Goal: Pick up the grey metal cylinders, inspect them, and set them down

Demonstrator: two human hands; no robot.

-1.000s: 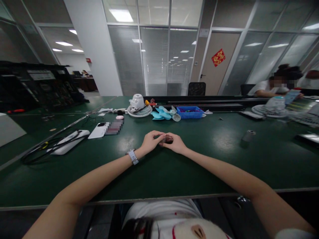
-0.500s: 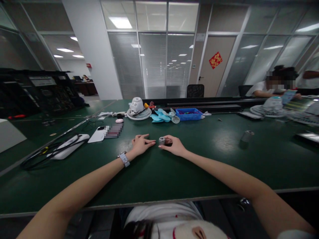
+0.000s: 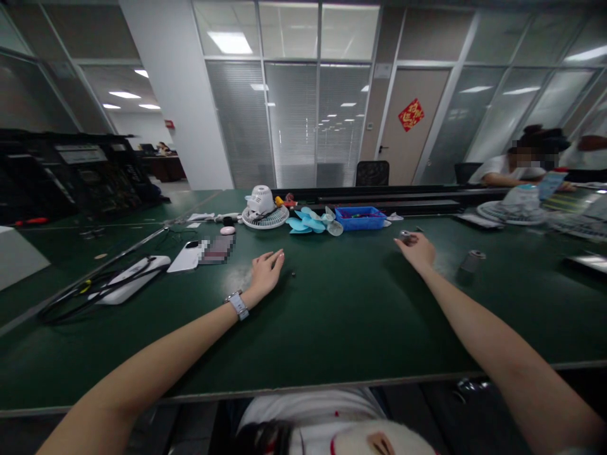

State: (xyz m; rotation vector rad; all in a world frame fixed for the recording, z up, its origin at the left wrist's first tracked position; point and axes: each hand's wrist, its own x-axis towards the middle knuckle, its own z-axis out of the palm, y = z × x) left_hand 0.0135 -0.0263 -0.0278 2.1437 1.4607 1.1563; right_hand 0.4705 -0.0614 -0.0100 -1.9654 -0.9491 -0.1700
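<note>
My right hand (image 3: 418, 253) grips a small grey metal cylinder (image 3: 404, 235) between thumb and fingers, over the right part of the green table; the fingers cover most of it. My left hand (image 3: 267, 273), with a watch at the wrist, rests at the middle left with its fingers stretched out and nothing in them. Just right of its fingertips lies a tiny dark piece (image 3: 293, 274), too small to name. Another grey metal cylinder (image 3: 473, 260) stands on the table to the right of my right hand.
Along the back are a white fan body (image 3: 262, 202) with its grille, blue fan blades (image 3: 308, 221) and a blue tray (image 3: 360, 218). A white phone (image 3: 186, 256) and a power bank with black cable (image 3: 135, 281) lie left. A person (image 3: 507, 170) sits far right.
My right hand has carried the metal cylinder from beside my left hand away to the right and back. The tiny dark piece now shows on the table. My left fingers have turned slightly.
</note>
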